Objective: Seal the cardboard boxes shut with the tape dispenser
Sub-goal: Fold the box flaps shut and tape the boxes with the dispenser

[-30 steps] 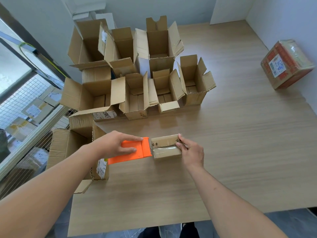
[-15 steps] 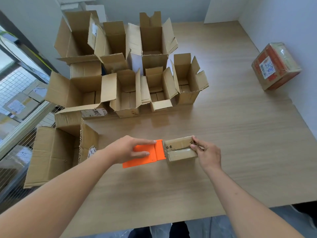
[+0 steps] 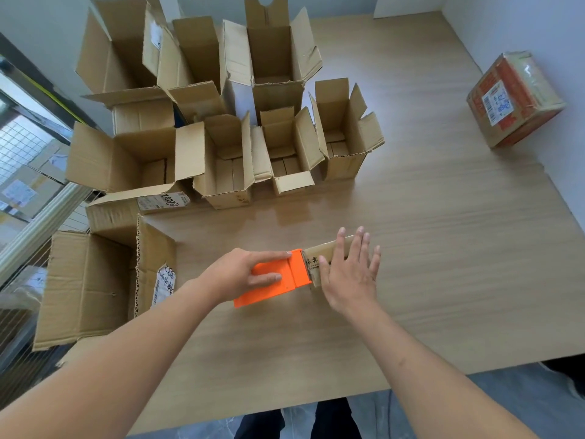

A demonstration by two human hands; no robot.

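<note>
At the far left, beyond the bench (image 3: 443,280) edge, a wire mesh rack (image 3: 22,147) holds labelled parcels (image 3: 19,191). Next to it, a large flattened carton (image 3: 85,286) hangs off the left bench edge, its corrugated flap standing upright with a handwritten label on it.

Behind it, a cluster of open cartons (image 3: 221,122) occupies the rear left of the bench, flaps raised, in roughly two rows. The front row contains four open cartons side by side; the leftmost carries a white label with handwriting on its front flap.

In the near centre, the left hand (image 3: 240,277) grips the orange tape dispenser (image 3: 278,280). The fingers lie along its top face and the thumb runs along its far edge. The dispenser's front end touches the left end of the small cardboard box (image 3: 319,253).

The small cardboard box lies on the bench in the near centre, just right of the dispenser, with printed characters on its upper face. The right hand (image 3: 351,274) lies flat on top of it, fingers straight and spread wide, covering most of the box.

At the far right, a sealed parcel (image 3: 516,99) with red print and a white shipping label rests against the wall, well apart from the other items.
</note>
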